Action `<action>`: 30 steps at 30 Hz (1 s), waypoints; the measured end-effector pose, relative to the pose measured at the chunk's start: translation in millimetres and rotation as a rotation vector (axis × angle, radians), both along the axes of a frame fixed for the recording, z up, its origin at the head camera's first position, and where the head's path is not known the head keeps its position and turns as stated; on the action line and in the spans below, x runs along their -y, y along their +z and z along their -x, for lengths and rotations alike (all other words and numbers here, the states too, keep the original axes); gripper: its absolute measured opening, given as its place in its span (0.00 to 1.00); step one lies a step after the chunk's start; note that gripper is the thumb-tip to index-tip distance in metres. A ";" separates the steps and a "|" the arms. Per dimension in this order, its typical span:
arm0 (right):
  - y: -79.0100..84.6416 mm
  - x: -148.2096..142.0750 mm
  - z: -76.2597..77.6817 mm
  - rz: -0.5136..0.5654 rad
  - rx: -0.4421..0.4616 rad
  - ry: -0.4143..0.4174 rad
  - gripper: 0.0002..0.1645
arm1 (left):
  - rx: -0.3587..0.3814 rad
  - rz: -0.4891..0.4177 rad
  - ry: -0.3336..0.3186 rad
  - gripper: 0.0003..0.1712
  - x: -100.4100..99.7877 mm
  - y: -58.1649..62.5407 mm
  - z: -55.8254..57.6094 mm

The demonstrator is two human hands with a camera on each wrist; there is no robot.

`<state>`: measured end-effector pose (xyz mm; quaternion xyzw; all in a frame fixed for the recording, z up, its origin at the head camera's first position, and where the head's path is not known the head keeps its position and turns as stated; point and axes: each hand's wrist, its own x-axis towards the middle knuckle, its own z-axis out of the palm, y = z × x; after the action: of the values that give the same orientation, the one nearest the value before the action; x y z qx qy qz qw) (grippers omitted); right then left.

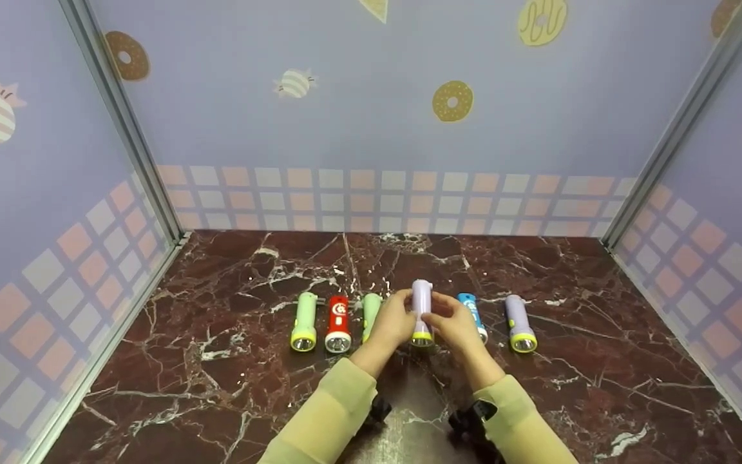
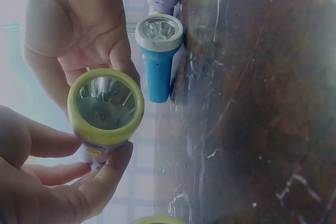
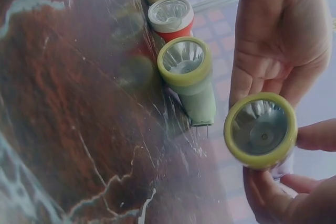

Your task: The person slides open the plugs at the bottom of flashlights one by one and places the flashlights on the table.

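A lilac flashlight (image 1: 422, 301) with a yellow rim is held between both hands above the middle of the table. Its clear lens (image 2: 106, 102) faces the wrist cameras. My left hand (image 1: 395, 320) grips it from the left, thumb and fingers around the body. From the other side my right hand (image 1: 458, 324) holds the same flashlight, with the thumb across its front. A green flashlight (image 3: 199, 100) lies just left of the left hand, partly hidden by it in the head view. Partly behind the right hand lies a blue flashlight (image 2: 158, 74) with a white rim.
Farther left on the dark red marbled table (image 1: 216, 399) lie a red flashlight (image 1: 338, 322) and another green flashlight (image 1: 305, 319). At the right end of the row is a second lilac flashlight (image 1: 519, 321). Patterned panels (image 1: 371, 129) enclose the back and sides.
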<state>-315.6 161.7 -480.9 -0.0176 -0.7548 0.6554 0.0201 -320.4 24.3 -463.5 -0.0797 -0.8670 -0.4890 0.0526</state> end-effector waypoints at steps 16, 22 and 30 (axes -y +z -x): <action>2.3 8.7 -5.6 0.111 -0.057 0.034 0.35 | -0.106 -0.024 0.030 0.27 9.3 1.3 -19.1; 5.1 9.8 -7.9 0.117 -0.072 0.057 0.35 | -0.157 -0.046 0.040 0.27 11.2 0.3 -22.5; 7.2 9.4 -9.0 0.071 -0.111 0.058 0.34 | -0.230 -0.057 0.033 0.28 12.8 -4.3 -24.1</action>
<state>-306.6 152.3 -473.7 0.0399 -0.7292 0.6819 0.0420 -296.3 11.4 -467.7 -0.1195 -0.8422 -0.5002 0.1620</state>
